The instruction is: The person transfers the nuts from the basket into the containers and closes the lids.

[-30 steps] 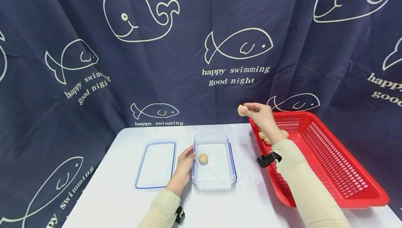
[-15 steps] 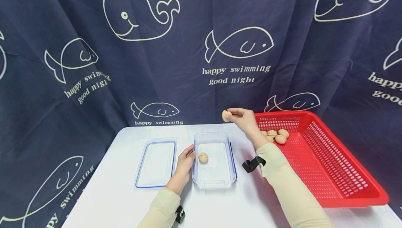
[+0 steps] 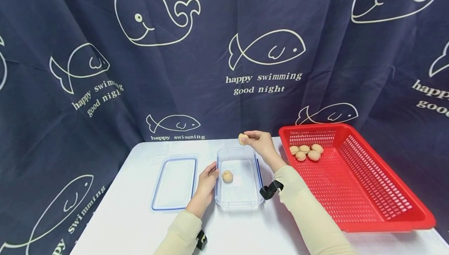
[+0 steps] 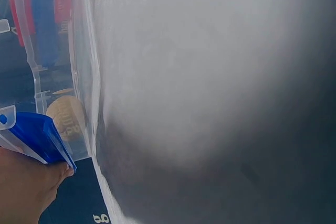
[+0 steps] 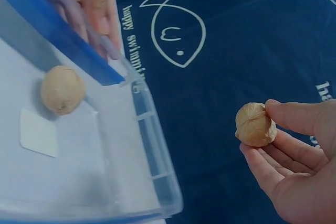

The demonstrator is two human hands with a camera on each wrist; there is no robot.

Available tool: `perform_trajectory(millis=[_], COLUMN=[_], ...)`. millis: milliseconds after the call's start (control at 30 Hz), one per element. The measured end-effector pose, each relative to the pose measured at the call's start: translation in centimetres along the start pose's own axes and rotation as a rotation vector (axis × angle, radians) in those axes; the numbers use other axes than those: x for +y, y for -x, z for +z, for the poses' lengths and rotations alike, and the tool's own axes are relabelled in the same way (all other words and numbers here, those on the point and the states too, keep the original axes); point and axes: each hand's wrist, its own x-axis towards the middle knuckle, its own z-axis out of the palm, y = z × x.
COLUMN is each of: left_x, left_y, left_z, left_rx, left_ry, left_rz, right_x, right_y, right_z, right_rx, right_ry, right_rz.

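Observation:
A walnut (image 3: 243,139) is pinched between the thumb and fingers of my right hand (image 3: 258,143), above the far end of a clear plastic food container (image 3: 239,205). The right wrist view shows this walnut (image 5: 255,125) at the fingertips, to the side of the container's end wall. My left hand (image 3: 206,185) grips the container's left side, where a blue clip flap (image 4: 39,135) sits against the fingers. One walnut (image 3: 227,176) lies inside near the left wall, beside a small white label (image 5: 39,133) on the container's floor.
A blue-rimmed clear lid (image 3: 174,185) lies flat on the white table (image 3: 140,169), left of the container. To the right stands a red perforated basket (image 3: 354,185), with several walnuts (image 3: 313,155) in its far left corner. A dark blue patterned curtain (image 3: 210,91) hangs behind the table.
My right hand has moved left and slightly down with its walnut, from beside the basket to the container's far end. The left hand and container have stayed put.

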Motion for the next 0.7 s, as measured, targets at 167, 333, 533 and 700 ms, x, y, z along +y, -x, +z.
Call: perform_trajectory(millis=[167, 333, 533, 700], left_x=[0.0, -0.1, -0.4, -0.4], left_y=[0.1, 0.1, -0.1, -0.2], left_z=[0.0, 0.0, -0.1, 0.0], left_rx=[-0.004, 0.0, 0.008, 0.005], left_ry=[0.003, 0.008, 0.005, 0.005], left_rz=[0.006, 0.001, 0.008, 0.015], right_x=[0.9, 1.9, 2.6, 3.1], right_y=[-0.1, -0.2, -0.3, -0.3], right_z=[1.1, 2.1, 3.4, 4.3], right_rx=[0.016, 0.022, 0.015, 0.003], right_ry=[0.016, 0.027, 0.051, 0.051], right_rz=[0.02, 0.023, 0.041, 0.075])
